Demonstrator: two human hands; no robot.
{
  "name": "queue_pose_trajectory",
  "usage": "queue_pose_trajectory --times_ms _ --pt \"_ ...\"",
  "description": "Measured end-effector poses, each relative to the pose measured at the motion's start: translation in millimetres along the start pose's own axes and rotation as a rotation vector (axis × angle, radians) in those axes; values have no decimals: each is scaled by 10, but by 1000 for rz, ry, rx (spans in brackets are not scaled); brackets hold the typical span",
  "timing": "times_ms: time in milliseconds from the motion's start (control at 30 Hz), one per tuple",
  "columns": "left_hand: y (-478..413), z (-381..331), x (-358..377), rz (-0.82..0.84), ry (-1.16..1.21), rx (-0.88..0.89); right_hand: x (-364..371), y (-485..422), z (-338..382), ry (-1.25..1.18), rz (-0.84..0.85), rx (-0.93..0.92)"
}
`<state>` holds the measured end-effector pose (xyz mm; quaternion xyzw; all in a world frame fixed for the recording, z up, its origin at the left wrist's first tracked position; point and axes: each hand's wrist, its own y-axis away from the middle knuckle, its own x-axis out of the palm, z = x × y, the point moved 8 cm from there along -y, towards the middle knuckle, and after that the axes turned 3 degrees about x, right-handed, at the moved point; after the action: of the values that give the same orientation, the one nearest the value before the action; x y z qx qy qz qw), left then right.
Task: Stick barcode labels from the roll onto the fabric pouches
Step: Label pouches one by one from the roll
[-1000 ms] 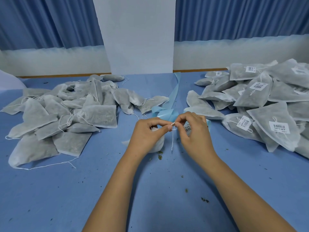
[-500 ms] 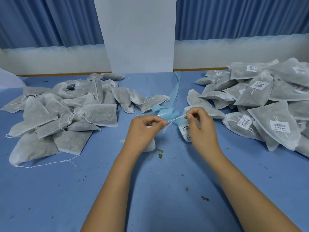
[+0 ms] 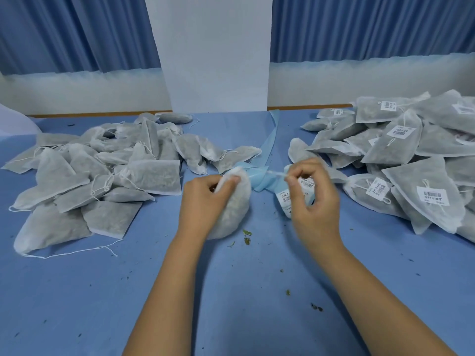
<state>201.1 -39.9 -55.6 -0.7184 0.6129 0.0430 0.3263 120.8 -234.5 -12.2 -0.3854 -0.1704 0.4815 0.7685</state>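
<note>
Labelled pouches (image 3: 411, 181): large heap, worktop (image 3: 231, 291) right edge. Unlabelled pouches (image 3: 102, 176): comparable heap, left edge, still to do. Current pouch (image 3: 235, 209): held in my left grip (image 3: 205, 199), centre. Right grip (image 3: 313, 201): pinching thin white strand (image 3: 276, 173), beside label roll (image 3: 284, 197).

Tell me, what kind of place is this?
Probably a small packing workshop: a blue table holds a heap of plain pouches, a heap of barcode-labelled pouches and a label strip between them.

Blue desk (image 3: 77, 304) lies open along the lower frame; unlabelled grey fabric pouch heap (image 3: 97, 181) blocks middle left, labelled pouch heap (image 3: 411, 160) middle right.
</note>
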Motion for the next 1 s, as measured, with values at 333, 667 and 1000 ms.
queue_pose_trajectory --times_ms 333,667,1000 --pt "47 32 118 -62 519 -176 598 295 -202 13 545 195" --pt "77 -169 316 158 547 -55 472 197 -309 28 430 327" --pt "100 -302 96 -119 139 266 -49 -171 -563 567 311 229"
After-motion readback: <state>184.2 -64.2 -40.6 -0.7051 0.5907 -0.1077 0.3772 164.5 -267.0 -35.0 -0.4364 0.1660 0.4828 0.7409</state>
